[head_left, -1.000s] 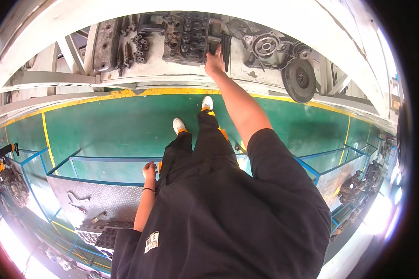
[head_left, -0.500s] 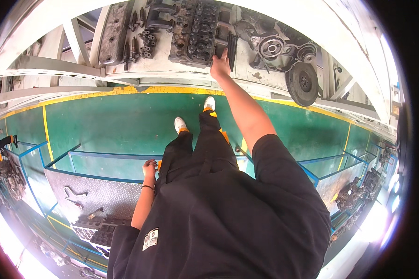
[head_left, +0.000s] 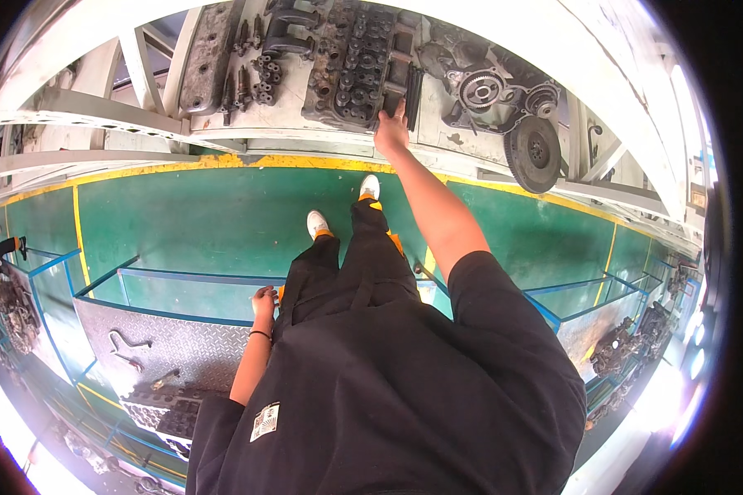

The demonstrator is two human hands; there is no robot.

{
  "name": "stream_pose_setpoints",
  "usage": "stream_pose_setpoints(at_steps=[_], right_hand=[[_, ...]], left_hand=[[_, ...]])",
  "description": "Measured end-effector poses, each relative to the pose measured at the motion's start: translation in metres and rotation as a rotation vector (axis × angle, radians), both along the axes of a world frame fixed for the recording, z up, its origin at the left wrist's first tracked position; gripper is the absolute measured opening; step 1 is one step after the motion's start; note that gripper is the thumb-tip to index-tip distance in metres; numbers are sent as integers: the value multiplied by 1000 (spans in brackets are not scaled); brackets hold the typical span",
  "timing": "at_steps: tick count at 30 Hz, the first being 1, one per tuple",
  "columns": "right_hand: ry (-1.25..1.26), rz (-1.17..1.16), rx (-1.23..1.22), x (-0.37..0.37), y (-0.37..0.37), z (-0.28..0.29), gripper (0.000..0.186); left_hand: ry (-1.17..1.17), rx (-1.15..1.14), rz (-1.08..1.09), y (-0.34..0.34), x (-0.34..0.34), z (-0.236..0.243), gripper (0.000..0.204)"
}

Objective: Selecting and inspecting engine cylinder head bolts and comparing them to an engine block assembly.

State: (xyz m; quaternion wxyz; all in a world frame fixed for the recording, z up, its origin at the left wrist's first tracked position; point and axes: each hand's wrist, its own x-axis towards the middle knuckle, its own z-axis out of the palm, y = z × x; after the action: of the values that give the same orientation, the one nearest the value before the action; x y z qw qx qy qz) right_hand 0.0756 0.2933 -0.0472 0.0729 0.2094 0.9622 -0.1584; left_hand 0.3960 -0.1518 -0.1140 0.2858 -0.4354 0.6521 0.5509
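My right arm reaches forward to the white shelf. At its front edge my right hand [head_left: 392, 134] is closed round the near end of a long dark metal part with square openings [head_left: 399, 70]. This part lies along the right side of a cylinder head [head_left: 351, 78] with rows of round valve springs. Just right of my fingers, thin dark strips [head_left: 415, 97] lie side by side. My left hand [head_left: 264, 304] hangs beside my left hip, its fingers loosely bent and apart, with nothing seen in it. Behind it stands a blue-framed cart [head_left: 186, 312].
Left on the shelf are a long metal cover [head_left: 210, 66] and several small rods [head_left: 241, 87]. On the right lie a geared engine cover [head_left: 483, 91] and a toothed wheel [head_left: 533, 153] overhanging the edge. Slanted white beams [head_left: 140, 70] flank the shelf. A yellow line [head_left: 305, 162] crosses the green floor.
The view has shifted slightly, so the shelf and its parts sit a little lower. My right hand has come slightly nearer, still at the dark metal part. My left hand stays by my hip.
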Motion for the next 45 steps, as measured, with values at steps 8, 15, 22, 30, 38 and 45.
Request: stream_pose_setpoints(at_steps=[8,15,22,30,38,45], right_hand=[[43,-5,14,9,-5,1,38],[39,-11,19,8,-8,15,38],[477,-180,-353,7,33,-115,62],[38,327,141,-16,51,-105,75],[-278,227,-58,-1,-5,-30,80],[-225,212,-78,4,-8,-31,65]], left_hand=[[7,53,-15,6,-15,-5,23],[2,82,-4,11,-38,-2,25],[22,59,48,9,-48,-3,29],[178,-235,305,-28,-25,7,29],[221,-171,934,8,96,-22,27],[27,-196,1298,83,183,-34,21]])
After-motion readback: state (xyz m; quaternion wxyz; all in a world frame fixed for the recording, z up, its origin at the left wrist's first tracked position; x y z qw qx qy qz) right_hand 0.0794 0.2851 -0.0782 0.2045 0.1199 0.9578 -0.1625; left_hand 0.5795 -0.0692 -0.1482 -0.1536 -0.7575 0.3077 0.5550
